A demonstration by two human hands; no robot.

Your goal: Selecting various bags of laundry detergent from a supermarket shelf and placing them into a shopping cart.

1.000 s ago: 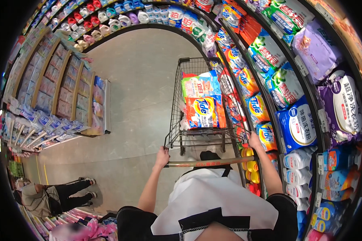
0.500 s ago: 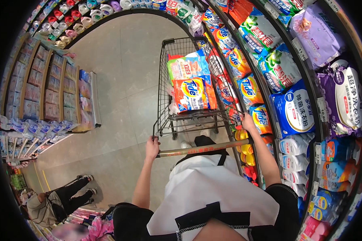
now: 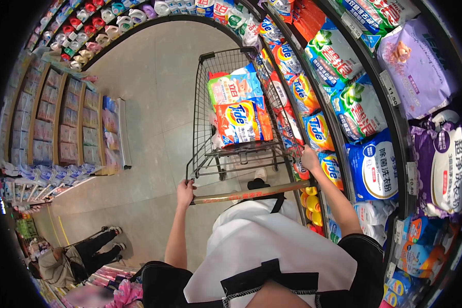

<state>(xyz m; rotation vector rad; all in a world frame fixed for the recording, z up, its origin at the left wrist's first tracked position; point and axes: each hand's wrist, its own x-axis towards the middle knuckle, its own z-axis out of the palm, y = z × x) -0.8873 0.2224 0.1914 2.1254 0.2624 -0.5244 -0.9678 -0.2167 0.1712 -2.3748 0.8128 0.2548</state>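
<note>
We grip a black wire cart point(image 3: 226, 53) with both hands. Our left hand point(image 3: 186, 193) has its fingers curled around the frame at the cart's near left corner, beside the end of the tan handle point(image 3: 250, 193). Our right hand point(image 3: 309, 158) is closed on the frame at the cart's near right side; its fingertips are partly hidden, so we cannot tell how tightly they wrap. Inside the cart, an orange bag point(image 3: 244, 123) lies nearer to us, and a green and blue bag point(image 3: 233, 86) lies just beyond it, partly covered by it.

To the right of the cart we see a long shelf with a blue bag point(image 3: 372, 167), a light purple bag point(image 3: 416, 69) and, low beside the handle, yellow bottles point(image 3: 313, 205). Left of the cart, across the floor point(image 3: 154, 77), is a rack point(image 3: 60, 113) of small packs. Another person point(image 3: 61, 264) stands well apart from the cart, to its near left.
</note>
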